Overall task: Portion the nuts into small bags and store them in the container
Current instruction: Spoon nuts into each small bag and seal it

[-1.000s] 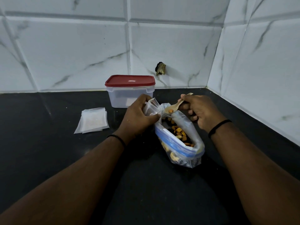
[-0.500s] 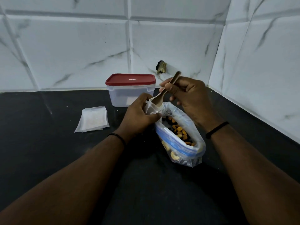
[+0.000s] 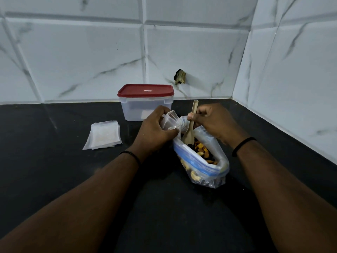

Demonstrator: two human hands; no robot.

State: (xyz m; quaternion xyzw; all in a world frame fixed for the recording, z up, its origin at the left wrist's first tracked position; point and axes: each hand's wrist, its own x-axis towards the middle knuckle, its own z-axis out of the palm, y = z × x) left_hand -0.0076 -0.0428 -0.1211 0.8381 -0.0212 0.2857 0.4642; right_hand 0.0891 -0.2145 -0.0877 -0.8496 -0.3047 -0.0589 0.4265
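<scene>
counter (image 3: 54,179): black, tiled wall corner behind
container (image 3: 145,105): red lid on, at back edge
big bag (image 3: 202,161): open, nuts (image 3: 202,150) inside, mid-counter
spare bags (image 3: 103,135): stacked, left of container
left hand (image 3: 155,131): fingers pinching small bag (image 3: 170,121)
right hand (image 3: 213,121): fingers gripping wooden spoon (image 3: 189,132), bowl down among nuts

You face a black tabletop (image 3: 45,170) meeting white marble-veined wall tiles (image 3: 82,57) at twelve and three o'clock; a dark chipped hole (image 3: 180,77) breaks the tile near one o'clock.

Open zip bag (image 3: 204,161) of mixed nuts (image 3: 202,151), lidded red-topped container (image 3: 145,102) behind
</scene>
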